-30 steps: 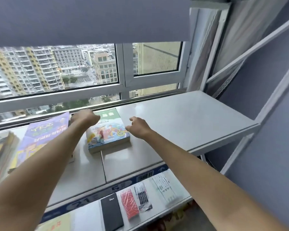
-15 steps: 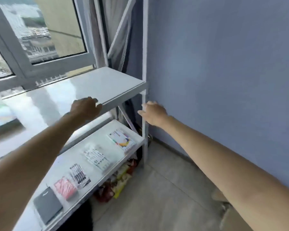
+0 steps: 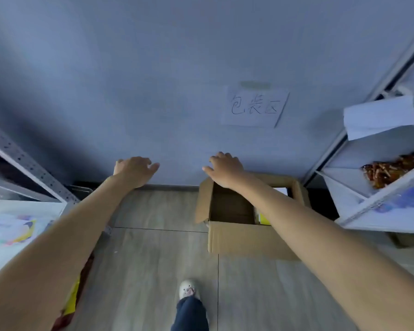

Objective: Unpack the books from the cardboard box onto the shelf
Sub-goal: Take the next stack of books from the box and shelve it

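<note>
**Both hands free above the open box**

Our left hand (image 3: 133, 168) and right hand (image 3: 225, 168) reach out, fingers spread, holding nothing. Below our right forearm the cardboard box (image 3: 246, 237) sits open on the floor; the arm hides most of its contents, only a yellow edge shows.

Cardboard box (image 3: 249, 237) on floor (image 3: 153, 271), centre-right, against wall (image 3: 153, 80), flaps open; books (image 3: 264, 218) inside at its right. Paper sign (image 3: 255, 108) on wall above box. Shelf (image 3: 22, 211) at left, 2nd shelf unit (image 3: 380, 206) at right, just beside box. Foot (image 3: 188, 289) on floor, nearer than box.
</note>
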